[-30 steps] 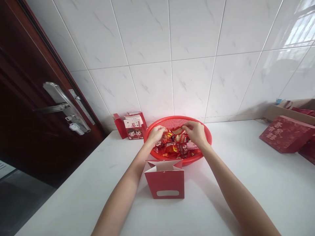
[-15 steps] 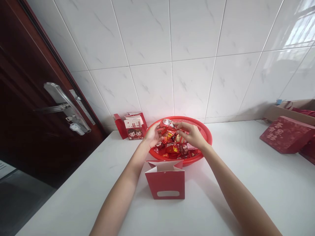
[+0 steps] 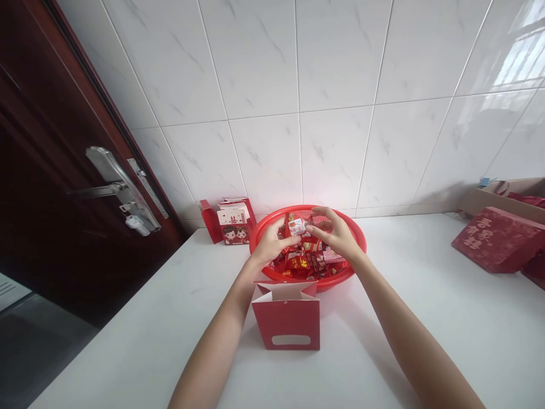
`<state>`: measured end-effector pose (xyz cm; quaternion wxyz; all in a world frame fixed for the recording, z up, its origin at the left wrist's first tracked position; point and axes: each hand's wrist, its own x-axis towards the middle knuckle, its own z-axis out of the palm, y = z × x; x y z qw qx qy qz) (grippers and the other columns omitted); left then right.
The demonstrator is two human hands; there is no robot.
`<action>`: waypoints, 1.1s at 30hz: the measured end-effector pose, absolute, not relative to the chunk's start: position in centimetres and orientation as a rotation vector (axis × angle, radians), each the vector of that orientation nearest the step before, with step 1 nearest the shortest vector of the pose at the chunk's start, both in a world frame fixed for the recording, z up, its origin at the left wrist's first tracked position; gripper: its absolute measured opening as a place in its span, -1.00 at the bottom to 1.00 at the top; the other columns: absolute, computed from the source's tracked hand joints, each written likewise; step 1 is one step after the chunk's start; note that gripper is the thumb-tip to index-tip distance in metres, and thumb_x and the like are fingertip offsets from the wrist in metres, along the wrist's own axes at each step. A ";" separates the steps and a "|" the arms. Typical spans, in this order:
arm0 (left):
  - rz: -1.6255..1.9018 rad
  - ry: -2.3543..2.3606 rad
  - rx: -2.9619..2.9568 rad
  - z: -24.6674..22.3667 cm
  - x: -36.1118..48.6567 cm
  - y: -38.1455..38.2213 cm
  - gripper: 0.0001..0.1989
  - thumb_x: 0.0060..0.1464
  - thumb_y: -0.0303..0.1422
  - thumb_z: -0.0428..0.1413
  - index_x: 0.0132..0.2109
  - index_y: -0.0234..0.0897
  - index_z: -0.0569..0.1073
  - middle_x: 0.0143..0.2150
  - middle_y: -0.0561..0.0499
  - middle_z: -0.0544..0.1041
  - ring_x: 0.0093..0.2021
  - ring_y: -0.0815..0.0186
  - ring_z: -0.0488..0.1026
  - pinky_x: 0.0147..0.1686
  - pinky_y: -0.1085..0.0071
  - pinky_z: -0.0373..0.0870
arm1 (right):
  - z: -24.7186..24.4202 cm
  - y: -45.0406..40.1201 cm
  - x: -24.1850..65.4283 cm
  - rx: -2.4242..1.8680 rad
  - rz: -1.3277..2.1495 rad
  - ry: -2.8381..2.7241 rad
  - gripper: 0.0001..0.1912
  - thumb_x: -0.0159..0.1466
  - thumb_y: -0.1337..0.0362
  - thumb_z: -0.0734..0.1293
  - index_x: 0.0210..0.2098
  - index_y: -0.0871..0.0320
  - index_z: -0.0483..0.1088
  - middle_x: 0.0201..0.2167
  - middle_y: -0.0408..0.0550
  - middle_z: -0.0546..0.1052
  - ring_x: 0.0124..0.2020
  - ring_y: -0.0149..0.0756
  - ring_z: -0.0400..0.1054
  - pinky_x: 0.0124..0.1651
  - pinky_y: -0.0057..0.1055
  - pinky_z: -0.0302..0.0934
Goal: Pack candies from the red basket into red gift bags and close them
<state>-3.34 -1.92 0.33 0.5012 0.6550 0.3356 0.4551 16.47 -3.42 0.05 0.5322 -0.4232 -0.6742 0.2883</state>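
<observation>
Over a red plastic basket [image 3: 361, 241], my left hand [image 3: 271, 243] holds a red-and-white wrapped candy [image 3: 296, 227] between thumb and fingers. My right hand [image 3: 337, 233] pinches at the right end of that same wrapper; its other fingers are bent above. Beneath both hands, several candies [image 3: 298, 261] in red, gold and pink wrappers lie in the basket. In front of it stands an upright red paper gift bag [image 3: 286, 324] with its top open and a white label shape on the near side. What lies inside the bag is hidden.
Behind the basket on the left, small red gift bags [image 3: 233, 224] with cartoon figures stand by the tiled wall. At the right are a dark red box [image 3: 496, 238] with characters and a cardboard box [image 3: 481, 196]. A dark door [image 3: 55, 170] with a metal handle borders the white tabletop [image 3: 170, 324].
The candy has turned, showing its white printed side. My left hand has shifted slightly right, its thumb now along the wrapper. My right fingers have closed on the wrapper's end.
</observation>
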 end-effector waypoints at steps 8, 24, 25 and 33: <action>0.994 0.685 1.525 0.3 -3.8 -1.9 -0.42 -0.14 -0.25 0.42 0.08 -0.17 0.53 0.12 -0.08 0.57 0.04 0.09 0.55 -0.06 0.26 0.54 | 0.5 -3.3 16.8 -0.889 0.988 -1.532 -0.50 0.02 -0.09 0.54 -0.26 0.13 0.40 -0.47 -0.18 0.49 -0.44 -0.32 0.39 -0.36 -0.35 0.30; 1.131 0.878 1.273 -0.1 -3.4 -1.5 -0.65 0.11 -0.06 0.21 -0.09 -0.19 0.59 -0.07 -0.06 0.65 -0.10 0.12 0.57 -0.32 0.36 0.52 | 0.9 -3.9 16.8 -0.916 1.049 -1.584 -0.56 0.04 -0.03 0.55 -0.25 0.13 0.48 -0.28 -0.03 0.61 -0.26 -0.16 0.52 -0.25 -0.28 0.42; 1.120 0.871 1.256 -0.2 -3.4 -1.4 -0.63 0.13 -0.04 0.19 -0.08 -0.19 0.59 -0.09 -0.07 0.65 -0.14 0.13 0.58 -0.37 0.36 0.50 | 0.9 -3.9 16.8 -0.906 1.050 -1.582 -0.55 0.03 -0.03 0.56 -0.25 0.14 0.47 -0.28 -0.03 0.61 -0.26 -0.16 0.52 -0.25 -0.28 0.42; 1.005 0.822 1.369 -0.4 -3.7 -1.6 -0.55 0.02 -0.10 0.31 0.02 -0.21 0.57 -0.10 -0.06 0.65 -0.13 0.14 0.58 -0.31 0.38 0.50 | 0.6 -3.5 16.9 -0.910 1.024 -1.602 -0.57 0.05 -0.02 0.56 -0.25 0.13 0.47 -0.29 -0.06 0.60 -0.30 -0.21 0.52 -0.31 -0.32 0.42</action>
